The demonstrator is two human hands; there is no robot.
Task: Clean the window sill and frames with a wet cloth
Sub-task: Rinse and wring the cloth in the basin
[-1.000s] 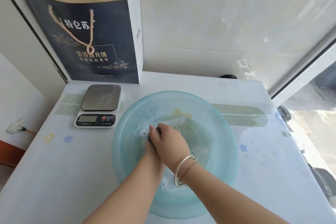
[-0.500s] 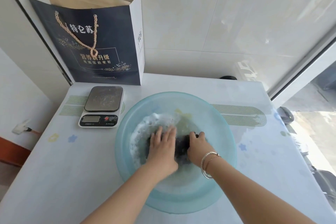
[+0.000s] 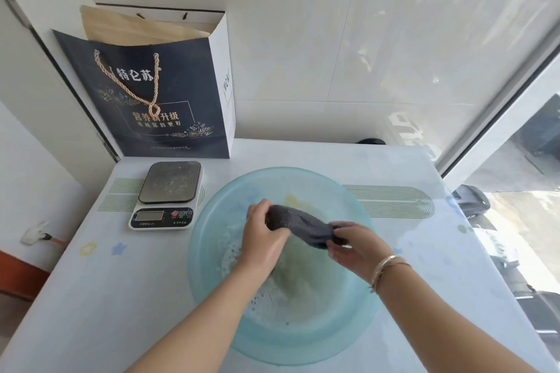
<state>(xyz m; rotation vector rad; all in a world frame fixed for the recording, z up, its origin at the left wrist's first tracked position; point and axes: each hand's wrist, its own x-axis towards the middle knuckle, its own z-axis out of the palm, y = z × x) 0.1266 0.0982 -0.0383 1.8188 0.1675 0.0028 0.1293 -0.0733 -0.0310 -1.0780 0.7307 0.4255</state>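
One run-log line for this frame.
stage: wringing | left hand: grips cloth end | right hand: grips other end | cloth: dark, held above basin | sill: untouched

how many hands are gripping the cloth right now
2. The left hand grips one end of the dark cloth, and the right hand grips the other end; both hold it above the blue basin. No other hands are visible.

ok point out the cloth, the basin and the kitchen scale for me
cloth (image 3: 300, 225), head view, middle of the dark roll between both hands
basin (image 3: 272, 348), head view, near rim
kitchen scale (image 3: 171, 182), head view, metal weighing plate
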